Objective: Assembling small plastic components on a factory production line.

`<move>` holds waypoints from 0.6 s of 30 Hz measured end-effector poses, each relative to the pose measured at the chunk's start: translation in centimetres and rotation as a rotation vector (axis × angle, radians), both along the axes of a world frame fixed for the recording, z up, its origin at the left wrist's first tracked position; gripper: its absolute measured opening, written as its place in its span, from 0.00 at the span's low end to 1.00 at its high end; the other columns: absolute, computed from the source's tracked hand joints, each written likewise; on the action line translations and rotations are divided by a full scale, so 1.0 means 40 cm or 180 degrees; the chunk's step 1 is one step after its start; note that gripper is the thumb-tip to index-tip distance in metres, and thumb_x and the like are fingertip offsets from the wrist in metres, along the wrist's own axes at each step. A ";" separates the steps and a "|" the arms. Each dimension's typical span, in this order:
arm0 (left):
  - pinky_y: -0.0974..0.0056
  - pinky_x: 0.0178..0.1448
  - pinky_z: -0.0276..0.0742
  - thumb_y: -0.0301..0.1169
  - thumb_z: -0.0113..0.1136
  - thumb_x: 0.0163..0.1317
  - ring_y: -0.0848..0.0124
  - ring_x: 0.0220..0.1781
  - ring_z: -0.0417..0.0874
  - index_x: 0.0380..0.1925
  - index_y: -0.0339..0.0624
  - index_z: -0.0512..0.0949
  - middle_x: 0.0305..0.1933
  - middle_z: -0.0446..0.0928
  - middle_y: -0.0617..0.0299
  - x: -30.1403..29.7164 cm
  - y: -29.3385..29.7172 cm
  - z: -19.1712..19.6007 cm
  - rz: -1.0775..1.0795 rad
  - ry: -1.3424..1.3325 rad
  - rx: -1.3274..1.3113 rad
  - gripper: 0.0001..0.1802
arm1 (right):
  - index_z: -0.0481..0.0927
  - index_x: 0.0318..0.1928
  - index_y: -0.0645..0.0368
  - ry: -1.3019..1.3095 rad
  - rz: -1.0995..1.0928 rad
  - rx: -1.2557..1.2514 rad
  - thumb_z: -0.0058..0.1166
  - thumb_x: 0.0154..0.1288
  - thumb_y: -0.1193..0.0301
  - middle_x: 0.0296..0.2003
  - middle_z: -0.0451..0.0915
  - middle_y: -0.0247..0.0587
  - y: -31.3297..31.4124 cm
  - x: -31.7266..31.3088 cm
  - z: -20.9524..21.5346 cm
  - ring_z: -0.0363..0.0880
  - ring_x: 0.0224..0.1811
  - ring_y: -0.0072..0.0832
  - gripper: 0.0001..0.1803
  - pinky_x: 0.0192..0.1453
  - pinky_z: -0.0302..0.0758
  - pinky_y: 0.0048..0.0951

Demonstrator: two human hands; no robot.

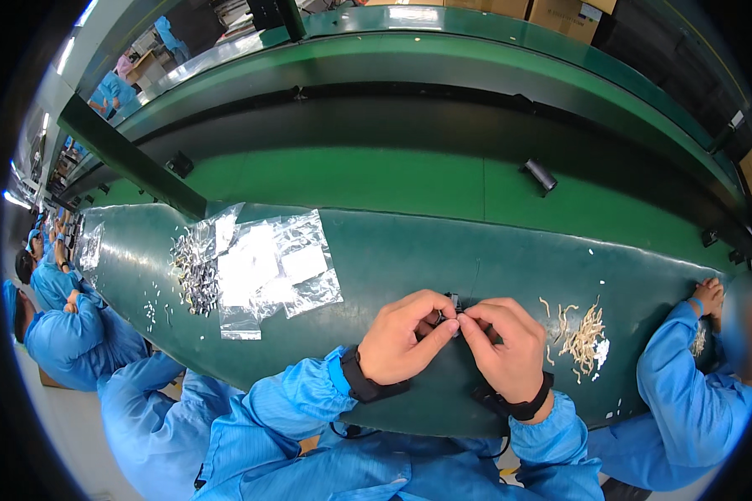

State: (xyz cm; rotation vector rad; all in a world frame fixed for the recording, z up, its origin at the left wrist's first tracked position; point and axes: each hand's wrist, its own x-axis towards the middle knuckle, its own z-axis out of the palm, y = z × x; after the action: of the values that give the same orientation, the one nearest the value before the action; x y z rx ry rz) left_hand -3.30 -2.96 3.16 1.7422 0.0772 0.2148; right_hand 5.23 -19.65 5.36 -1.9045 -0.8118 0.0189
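My left hand [403, 336] and my right hand [505, 344] meet over the green table [376, 259], fingertips pinched together. Between them is a small dark piece [452, 302], mostly covered by the fingers, so its kind cannot be made out. Just right of my right hand lies a loose heap of short beige curled strips [586, 336], with small white bits [601, 351] beside it. Farther left, clear plastic bags [311, 261] overlap on the tabletop, next to a pile of small black and silvery parts [199, 282].
Beyond the table's far edge runs a green surface with a black cylindrical object [539, 176] on it. A dark green post [134, 159] slants at the far left. Co-workers in blue sit on my left [79, 342] and right [698, 392].
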 end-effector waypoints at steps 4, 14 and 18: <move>0.69 0.35 0.81 0.29 0.61 0.74 0.71 0.33 0.84 0.45 0.35 0.76 0.40 0.78 0.56 -0.007 0.014 -0.020 -0.0084 0.0038 -0.0183 0.08 | 0.87 0.40 0.60 -0.0351 0.0351 0.0054 0.69 0.60 0.78 0.38 0.85 0.38 0.000 0.014 -0.020 0.86 0.31 0.31 0.07 0.33 0.82 0.32; 0.69 0.36 0.82 0.26 0.55 0.76 0.69 0.33 0.86 0.45 0.33 0.78 0.43 0.79 0.54 0.000 0.009 -0.002 -0.0062 0.0005 -0.0110 0.06 | 0.85 0.45 0.66 0.0706 0.0440 0.0306 0.66 0.64 0.82 0.44 0.82 0.42 -0.002 0.010 -0.021 0.86 0.38 0.26 0.09 0.37 0.86 0.26; 0.67 0.38 0.85 0.25 0.54 0.76 0.68 0.37 0.87 0.46 0.32 0.79 0.47 0.80 0.52 -0.004 0.010 0.001 -0.0056 -0.0189 0.0146 0.07 | 0.84 0.46 0.68 0.1163 0.0497 0.0416 0.64 0.67 0.82 0.45 0.81 0.42 -0.008 0.016 -0.020 0.86 0.41 0.26 0.08 0.41 0.87 0.25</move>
State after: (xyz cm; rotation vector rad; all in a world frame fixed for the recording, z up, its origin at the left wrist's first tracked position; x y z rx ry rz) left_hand -3.44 -2.57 3.22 1.7801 0.0137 0.2571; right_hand 5.85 -19.96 4.55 -1.6458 -0.6903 0.3894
